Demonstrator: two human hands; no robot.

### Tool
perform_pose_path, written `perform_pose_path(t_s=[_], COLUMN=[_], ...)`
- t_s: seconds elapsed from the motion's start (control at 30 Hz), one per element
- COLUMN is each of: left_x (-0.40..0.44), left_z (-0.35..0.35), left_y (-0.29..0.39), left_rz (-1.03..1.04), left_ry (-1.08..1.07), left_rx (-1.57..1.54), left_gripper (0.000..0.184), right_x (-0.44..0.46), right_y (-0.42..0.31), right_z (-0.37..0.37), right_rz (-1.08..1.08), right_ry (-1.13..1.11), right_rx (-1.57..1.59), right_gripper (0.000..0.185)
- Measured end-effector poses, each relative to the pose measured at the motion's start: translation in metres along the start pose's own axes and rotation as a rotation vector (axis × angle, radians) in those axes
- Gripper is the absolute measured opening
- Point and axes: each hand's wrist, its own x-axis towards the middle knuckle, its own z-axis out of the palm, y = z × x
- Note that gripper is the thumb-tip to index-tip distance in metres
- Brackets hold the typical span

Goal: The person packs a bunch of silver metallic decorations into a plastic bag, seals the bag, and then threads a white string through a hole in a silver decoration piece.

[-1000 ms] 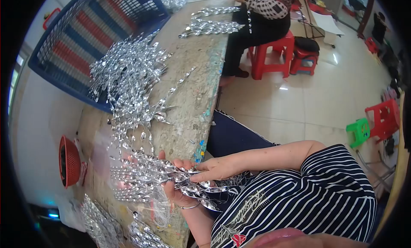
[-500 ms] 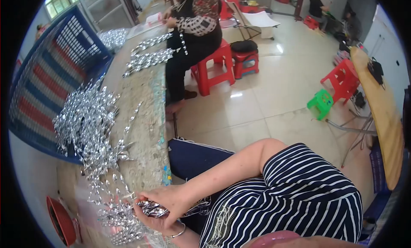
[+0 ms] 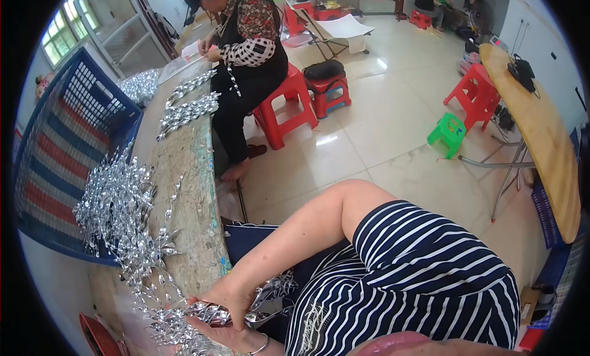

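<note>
My right hand (image 3: 225, 296) reaches in from the right and curls over a bundle of shiny silver strands (image 3: 210, 313) at the table's near edge. Just below it, my left hand (image 3: 228, 337), with a bracelet at the wrist, closes round the same bundle from underneath. Its fingers are partly hidden by the strands. Loose ends of the bundle trail to the right across my lap. More silver strands (image 3: 172, 332) lie to the left of both hands, on the worn table (image 3: 193, 190).
A blue basket (image 3: 61, 248) lies tipped at the left, with a large silver heap (image 3: 117, 202) spilling from it. A red basket (image 3: 98, 337) stands lower left. Across the table a seated person (image 3: 246, 55) handles small items. Red stools (image 3: 286, 110) and a green stool (image 3: 447, 134) stand on the floor.
The view has swung up and to the right, so the hands sit lower left. My right hand has moved from lying over the spread strands to curling round a bundle.
</note>
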Motion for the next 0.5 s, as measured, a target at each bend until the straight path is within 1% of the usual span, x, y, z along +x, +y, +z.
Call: perform_pose_path(t_s=[0.03, 0.07, 0.1, 0.13, 0.17, 0.2, 0.27, 0.33, 0.4, 0.5], left_x=[0.005, 0.01, 0.018, 0.028, 0.043, 0.038, 0.036, 0.037, 0.066, 0.101], left_z=[-0.002, -0.005, -0.009, -0.009, -0.004, 0.017, -0.01, -0.021, -0.027, -0.036], left_y=[-0.005, -0.009, -0.011, -0.002, 0.01, 0.025, -0.014, -0.023, 0.017, 0.068], left_rz=[-0.006, -0.008, -0.031, -0.1, -0.356, -0.645, -0.273, -0.3, -0.733, -1.369], left_ry=[0.0, -0.027, -0.082, -0.219, -0.098, -0.029, -0.095, -0.181, -0.302, -0.476], left_rx=[-0.001, -0.008, 0.054, 0.243, 0.506, 0.736, 0.147, 0.031, 0.387, 0.939], left_gripper=[0.07, 0.065, 0.062, 0.056, 0.046, 0.037, 0.036, 0.039, 0.046, 0.056], right_x=[0.002, 0.003, 0.003, 0.003, 0.005, 0.004, 0.003, 0.0, -0.004, -0.018], right_y=[0.0, 0.0, 0.0, 0.001, 0.001, 0.003, 0.005, 0.012, 0.019, 0.034], right_z=[-0.002, -0.004, -0.01, -0.013, -0.016, -0.022, -0.032, -0.041, -0.044, -0.04], right_rz=[-0.001, -0.004, -0.008, -0.007, -0.011, -0.015, -0.012, -0.006, 0.019, 0.063], right_ry=[-0.01, -0.022, -0.038, -0.05, -0.061, -0.082, -0.11, -0.135, -0.177, -0.284], right_rx=[-0.008, -0.019, -0.029, -0.04, -0.054, -0.079, -0.133, -0.191, -0.283, -0.545], right_gripper=[0.093, 0.091, 0.089, 0.088, 0.086, 0.084, 0.08, 0.077, 0.073, 0.05])
